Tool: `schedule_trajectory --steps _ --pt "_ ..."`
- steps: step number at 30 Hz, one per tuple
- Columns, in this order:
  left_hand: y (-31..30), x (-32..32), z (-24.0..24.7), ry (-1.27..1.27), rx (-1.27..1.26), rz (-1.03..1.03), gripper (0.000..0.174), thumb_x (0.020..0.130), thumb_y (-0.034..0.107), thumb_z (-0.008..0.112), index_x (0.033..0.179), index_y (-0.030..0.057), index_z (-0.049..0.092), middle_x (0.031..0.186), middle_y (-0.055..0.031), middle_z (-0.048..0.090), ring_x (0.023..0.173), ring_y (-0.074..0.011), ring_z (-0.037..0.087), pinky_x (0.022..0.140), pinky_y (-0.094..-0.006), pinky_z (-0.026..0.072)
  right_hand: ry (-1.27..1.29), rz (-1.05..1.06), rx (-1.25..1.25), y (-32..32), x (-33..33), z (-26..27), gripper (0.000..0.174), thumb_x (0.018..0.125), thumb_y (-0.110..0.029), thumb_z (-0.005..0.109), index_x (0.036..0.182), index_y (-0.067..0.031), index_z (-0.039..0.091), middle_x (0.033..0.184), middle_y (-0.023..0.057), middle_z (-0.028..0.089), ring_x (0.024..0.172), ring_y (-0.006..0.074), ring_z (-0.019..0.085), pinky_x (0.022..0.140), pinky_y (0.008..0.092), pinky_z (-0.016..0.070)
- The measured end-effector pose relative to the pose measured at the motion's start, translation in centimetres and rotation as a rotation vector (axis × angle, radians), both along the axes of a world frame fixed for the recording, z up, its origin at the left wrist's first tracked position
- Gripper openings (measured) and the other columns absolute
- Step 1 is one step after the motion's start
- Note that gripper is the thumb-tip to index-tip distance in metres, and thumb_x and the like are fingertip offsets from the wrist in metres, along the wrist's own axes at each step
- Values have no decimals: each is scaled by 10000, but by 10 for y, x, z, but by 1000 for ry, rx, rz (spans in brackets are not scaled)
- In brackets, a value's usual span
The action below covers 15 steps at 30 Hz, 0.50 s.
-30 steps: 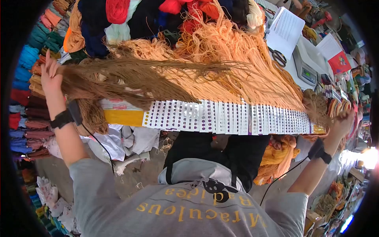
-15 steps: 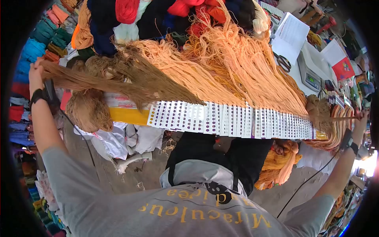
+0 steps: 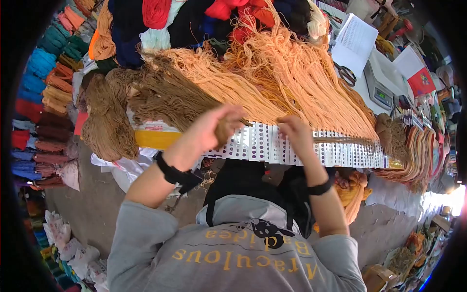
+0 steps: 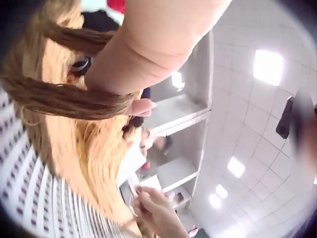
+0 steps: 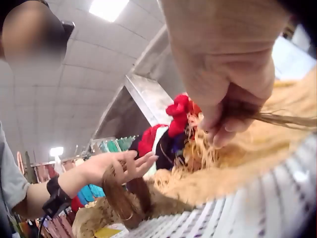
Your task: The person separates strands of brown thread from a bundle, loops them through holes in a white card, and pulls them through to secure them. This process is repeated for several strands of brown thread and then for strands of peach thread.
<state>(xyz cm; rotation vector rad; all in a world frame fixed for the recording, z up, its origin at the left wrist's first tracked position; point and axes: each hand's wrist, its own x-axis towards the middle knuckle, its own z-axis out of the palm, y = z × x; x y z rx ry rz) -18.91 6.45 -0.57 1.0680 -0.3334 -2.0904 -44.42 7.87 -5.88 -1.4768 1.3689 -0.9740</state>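
My left hand (image 3: 206, 129) is over the left part of the white card strips (image 3: 272, 146), fingers extended. A brown yarn hank (image 4: 69, 101) loops round this hand and hangs down from it in the right wrist view. A little to the right, my right hand (image 3: 299, 136) pinches a thin brown yarn strand (image 5: 287, 120) between curled fingers and thumb. That strand trails rightward over the strips, which carry rows of dark dots. A brown yarn bundle (image 3: 170, 92) lies left of long peach yarn (image 3: 301, 78) on the table.
Tangled brown skeins (image 3: 109, 126) lie at the left table end, with another brown skein (image 3: 391, 136) at the right. Black scissors (image 3: 346, 74), a scale (image 3: 382, 92) and papers (image 3: 355, 41) are at the back right. Red yarn (image 3: 155, 14) is heaped behind.
Both hands have come in from far left and far right to the middle, over the strips. The brown yarn stretched out at the left is now looped round my left hand.
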Motion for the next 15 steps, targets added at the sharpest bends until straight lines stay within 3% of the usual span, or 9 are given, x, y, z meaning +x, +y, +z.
schedule_trajectory --steps 2,4,8,9,11,14,15 --pt "6 -13 -42 83 146 -126 381 931 320 504 1188 39 504 1063 -101 617 853 -261 643 584 -283 523 -71 -7 65 -1 24 -32 121 854 -79 564 880 14 635 636 56 601 542 110 555 514 248 443" --pt "13 -28 -48 -52 191 -153 351 938 315 494 1159 42 509 1037 -103 619 889 -285 650 584 -321 533 -18 -32 124 -3 32 -47 148 854 -145 577 877 -13 642 634 48 610 553 135 566 532 273 443" --pt "10 -39 -62 -127 190 -183 284 933 286 504 1094 56 545 980 -92 633 818 -260 659 569 -310 517 131 -78 118 -3 31 -53 187 859 -223 564 868 -58 653 661 36 630 601 168 591 587 292 451" --pt "8 -41 -62 -157 181 -204 257 914 252 537 1065 46 562 902 -66 629 739 -200 648 527 -285 490 144 -85 116 -2 32 -51 192 861 -233 560 867 -66 655 668 35 635 614 174 596 599 293 454" --pt "11 -50 -64 -380 -85 -281 234 894 218 562 1041 37 565 834 -47 610 645 -156 616 475 -265 453 151 -103 123 -3 32 -53 203 866 -248 554 872 -72 654 681 40 642 635 188 611 613 300 459" --pt "13 -62 -77 -565 -367 -231 193 822 83 623 975 18 527 689 -24 550 460 -103 514 380 -229 363 156 -131 60 -1 34 -49 159 874 -168 573 866 -23 637 645 8 608 567 84 537 556 246 436" --pt "13 -63 -83 -559 -400 -196 195 810 58 629 962 17 514 668 -25 543 438 -103 498 371 -228 352 164 -137 57 -1 36 -49 174 869 -201 570 869 -42 641 662 28 622 598 134 566 579 274 447"
